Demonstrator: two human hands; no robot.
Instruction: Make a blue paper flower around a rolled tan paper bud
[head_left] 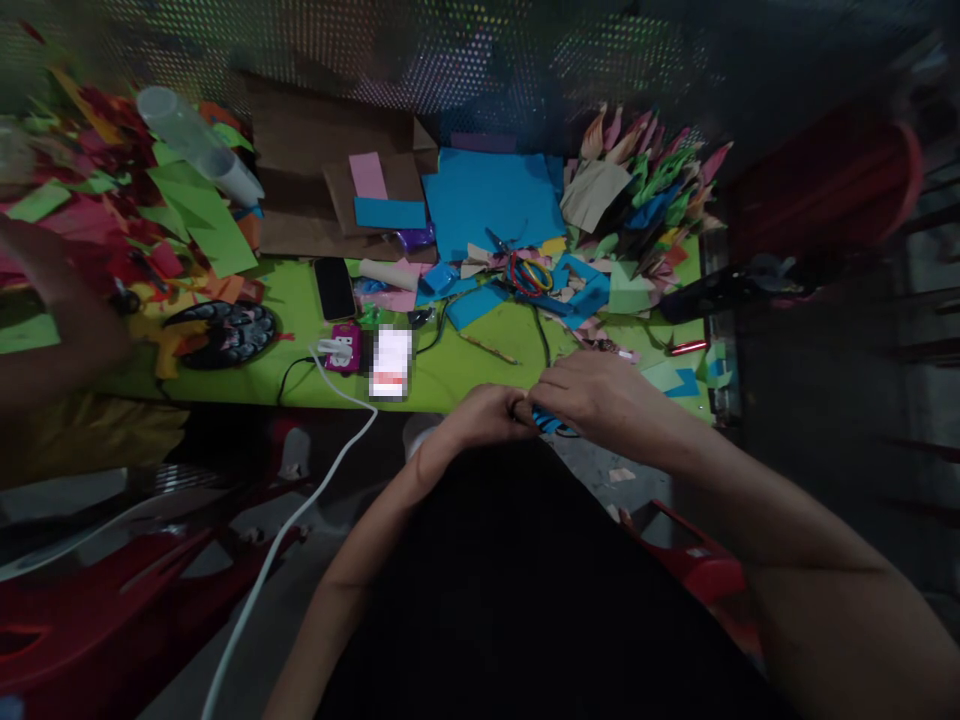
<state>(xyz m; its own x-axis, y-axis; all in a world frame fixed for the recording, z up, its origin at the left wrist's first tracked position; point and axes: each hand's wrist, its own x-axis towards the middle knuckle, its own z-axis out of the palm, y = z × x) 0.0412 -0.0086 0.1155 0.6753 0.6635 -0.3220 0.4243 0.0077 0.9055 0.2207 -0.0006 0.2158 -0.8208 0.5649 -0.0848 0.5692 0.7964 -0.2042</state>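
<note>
My left hand (496,416) and my right hand (581,398) meet just off the front edge of the green table (450,385), close to my body. Both are closed on a small piece of blue paper (549,420), part of which shows below my right fingers. A brownish end of what I hold sticks out between the two hands, and my fingers hide the rest. Above them on the table lie a pencil (489,349), a dark cord (541,335) and coloured rubber bands (531,275) among paper scraps.
Blue sheets (491,195) and brown paper (300,200) lie at the back, beside folded paper pieces (660,170). Left are two phones (334,288), a pink power socket (343,348) with a white cable (300,518), and another person's arm (60,310). A red bin (825,200) stands right.
</note>
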